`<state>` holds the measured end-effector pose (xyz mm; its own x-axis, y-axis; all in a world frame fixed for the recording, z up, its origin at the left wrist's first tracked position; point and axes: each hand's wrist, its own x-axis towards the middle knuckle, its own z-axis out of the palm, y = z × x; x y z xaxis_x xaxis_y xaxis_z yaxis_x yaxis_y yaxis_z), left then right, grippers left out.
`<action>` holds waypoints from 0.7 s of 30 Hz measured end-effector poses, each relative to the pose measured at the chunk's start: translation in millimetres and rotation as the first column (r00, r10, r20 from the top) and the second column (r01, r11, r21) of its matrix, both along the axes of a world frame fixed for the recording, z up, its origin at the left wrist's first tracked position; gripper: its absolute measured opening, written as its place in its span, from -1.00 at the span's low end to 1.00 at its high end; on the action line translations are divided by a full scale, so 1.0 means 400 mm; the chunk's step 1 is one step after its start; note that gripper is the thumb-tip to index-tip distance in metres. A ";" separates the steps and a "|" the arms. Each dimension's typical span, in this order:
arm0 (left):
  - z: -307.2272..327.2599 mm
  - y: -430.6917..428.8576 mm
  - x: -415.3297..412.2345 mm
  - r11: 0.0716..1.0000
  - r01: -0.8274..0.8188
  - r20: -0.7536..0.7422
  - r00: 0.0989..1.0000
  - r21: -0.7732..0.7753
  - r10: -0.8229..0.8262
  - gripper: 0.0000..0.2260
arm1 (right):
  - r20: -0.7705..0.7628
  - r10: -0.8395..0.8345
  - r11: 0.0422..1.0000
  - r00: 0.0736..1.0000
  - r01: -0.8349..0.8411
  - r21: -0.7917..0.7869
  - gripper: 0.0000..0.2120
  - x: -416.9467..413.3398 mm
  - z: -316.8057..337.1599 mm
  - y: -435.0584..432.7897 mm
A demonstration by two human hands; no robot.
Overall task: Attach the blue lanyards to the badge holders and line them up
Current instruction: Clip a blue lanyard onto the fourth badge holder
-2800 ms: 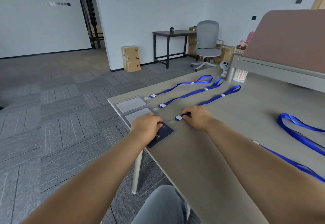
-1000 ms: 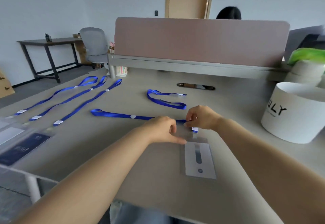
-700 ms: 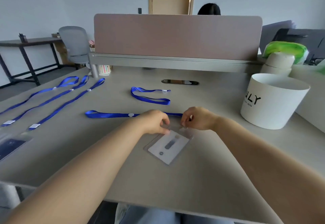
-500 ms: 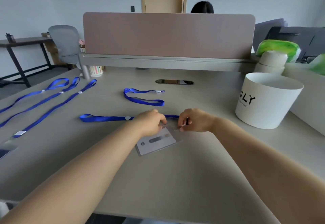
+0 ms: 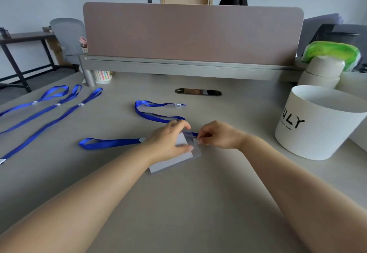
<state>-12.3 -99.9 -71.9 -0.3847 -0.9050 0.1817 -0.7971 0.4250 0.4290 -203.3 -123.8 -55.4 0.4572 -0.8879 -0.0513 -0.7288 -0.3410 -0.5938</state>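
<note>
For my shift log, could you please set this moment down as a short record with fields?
left hand: grips the badge holder at its top end
right hand: pinches the white clip beside the holder's top edge
lanyard in work: stretched leftward on the desk
loose lanyard: curled behind the hands
three lanyards: in a row, far left
white tub: right side

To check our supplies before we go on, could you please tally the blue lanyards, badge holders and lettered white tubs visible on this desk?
Blue lanyards: 5
Badge holders: 1
Lettered white tubs: 1
Total: 7
</note>
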 end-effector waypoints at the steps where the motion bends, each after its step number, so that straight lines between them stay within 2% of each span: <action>1: -0.003 -0.002 0.005 0.997 -0.016 -0.002 1.000 -0.079 0.016 -0.59 | 0.083 -0.008 1.000 0.996 0.005 0.030 -0.92 0.000 0.002 -0.003; 3: -0.008 -0.004 0.015 0.982 -0.032 -0.019 0.999 -0.187 0.029 -0.57 | 0.243 -0.024 0.996 0.970 0.003 0.086 -0.85 -0.002 -0.002 -0.007; 6: -0.015 -0.003 0.028 0.958 0.043 -0.030 0.998 -0.282 -0.053 -0.52 | 0.390 -0.024 0.993 0.920 -0.022 0.113 -0.80 -0.003 -0.018 0.000; 9: -0.021 -0.006 0.032 0.925 0.061 -0.085 0.991 -0.374 -0.100 -0.65 | 0.507 -0.018 0.989 0.862 -0.058 0.134 -0.82 0.002 -0.030 0.006; 13: -0.013 -0.005 0.023 0.846 -0.018 -0.129 0.990 -0.532 -0.060 -0.77 | 0.592 -0.013 0.987 0.806 -0.086 0.139 -0.87 0.009 -0.029 0.010; 21: -0.005 0.029 0.008 0.871 -0.034 -0.218 0.972 -0.489 -0.084 -0.72 | 0.646 0.022 0.985 0.763 -0.127 0.116 -0.82 0.016 -0.029 0.029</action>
